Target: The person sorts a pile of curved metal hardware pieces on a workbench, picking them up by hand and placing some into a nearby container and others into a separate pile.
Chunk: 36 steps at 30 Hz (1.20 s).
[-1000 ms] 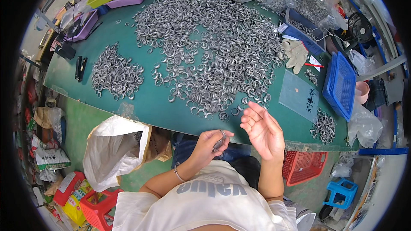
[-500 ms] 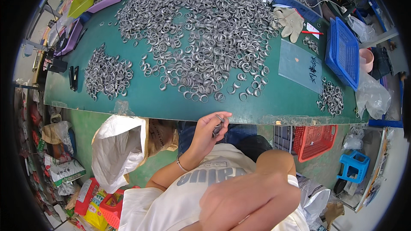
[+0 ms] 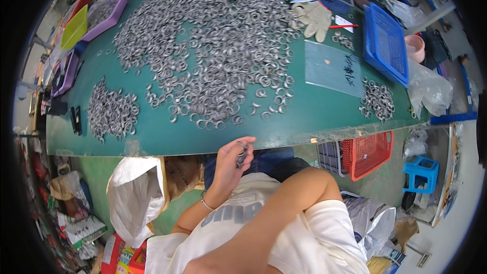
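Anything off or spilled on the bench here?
Nothing clearly spilled or damaged. The metal rings lie in a loose spread across the green table, with smaller piles apart at its left and right. The left hand holds a few rings; the right hand is out of view.

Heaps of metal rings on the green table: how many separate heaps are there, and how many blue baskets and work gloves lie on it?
Heaps of metal rings: 3 (large, left, right)
Blue basket: 1
Work gloves: 1 pair
Total: 5
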### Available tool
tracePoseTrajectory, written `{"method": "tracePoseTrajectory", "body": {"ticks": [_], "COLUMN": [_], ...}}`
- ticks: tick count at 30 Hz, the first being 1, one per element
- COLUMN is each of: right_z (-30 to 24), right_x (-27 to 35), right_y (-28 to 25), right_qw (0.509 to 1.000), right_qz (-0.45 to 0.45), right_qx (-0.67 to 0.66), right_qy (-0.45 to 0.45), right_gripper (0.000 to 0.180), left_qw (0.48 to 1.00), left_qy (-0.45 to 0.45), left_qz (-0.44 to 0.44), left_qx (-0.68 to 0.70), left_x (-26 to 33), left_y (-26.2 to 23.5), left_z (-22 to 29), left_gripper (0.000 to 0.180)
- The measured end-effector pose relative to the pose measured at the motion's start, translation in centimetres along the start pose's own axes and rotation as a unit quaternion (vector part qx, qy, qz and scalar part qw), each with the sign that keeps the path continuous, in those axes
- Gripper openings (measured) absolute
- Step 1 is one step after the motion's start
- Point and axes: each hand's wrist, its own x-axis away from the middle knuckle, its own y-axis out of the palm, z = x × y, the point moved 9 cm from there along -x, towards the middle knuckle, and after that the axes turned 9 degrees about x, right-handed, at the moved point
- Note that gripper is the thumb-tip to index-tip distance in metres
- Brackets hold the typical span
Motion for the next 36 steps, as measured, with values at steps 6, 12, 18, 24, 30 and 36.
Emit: {"method": "tracePoseTrajectory", "body": {"ticks": [6,12,18,24,30,36], "right_z": [3.7,4.3,5.2,5.5,6.4,6.5], "right_x": [-0.5,-0.1,0.3,0.7,1.0,1.6], "right_y": [3.2,3.6,3.4,3.8,4.0,0.5], "right_qw": [0.982,0.986,0.989,0.989,0.988,0.980], "right_qz": [-0.002,-0.017,-0.022,-0.043,-0.072,-0.060], "right_qx": [-0.188,-0.168,-0.142,-0.120,-0.081,0.141], "right_qy": [0.007,0.020,0.049,0.073,0.112,0.127], "right_gripper": [0.031,0.025,0.019,0.013,0.009,0.009], "left_qw": [1.000,1.000,1.000,1.000,1.000,0.999], "left_qy": [0.015,0.018,0.021,0.016,0.017,0.010], "left_qz": [-0.002,0.001,-0.005,0.002,-0.005,-0.017], "left_qx": [-0.013,-0.002,0.003,-0.002,0.010,0.025], "left_x": [-0.1,0.0,-0.1,-0.1,0.0,0.2], "left_y": [0.1,0.0,-0.3,-0.2,-0.4,-0.3], "left_z": [0.1,0.1,-0.1,-0.2,-0.2,-0.2], "left_gripper": [0.025,0.025,0.025,0.022,0.022,0.022]}}
